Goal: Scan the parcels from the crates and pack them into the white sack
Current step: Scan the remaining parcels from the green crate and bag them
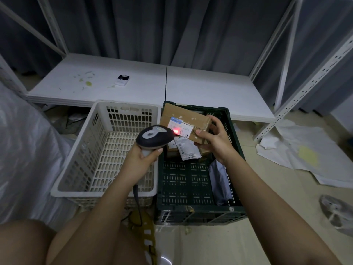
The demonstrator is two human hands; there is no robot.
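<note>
White sack (28, 150): translucent white woven material filling the left edge of view, just beside the white crate.
White crate (76, 159): slotted plastic, on the floor left of the green crate, their walls touching; no parcels visible inside.
Left hand (142, 159): fingers curled tight round the pale handle of the scanner.
Scanner (154, 137): dark head with grey top panel, pointed right at the box label; its cable (136, 199) hangs down past the wrist.
Cardboard box (183, 121): brown parcel held tilted above the far end of the green crate; white shipping label (179, 128) faces up with a red scan spot on it.
Right hand (214, 138): grips the box's right end, thumb on top, fingers wrapped round the edge.
Green crate (193, 207): dark slotted plastic, on the floor.
Grey mailer (188, 149): small labelled pouch lying on another brown box in the far part of the green crate, beneath the held box.
Grey bag parcel (219, 182): leaning against the green crate's right wall.
Shelf board (210, 88): low white board behind both crates, carrying a small black-and-white device (122, 80).
Floor (305, 153): crumpled white sheeting at right.
</note>
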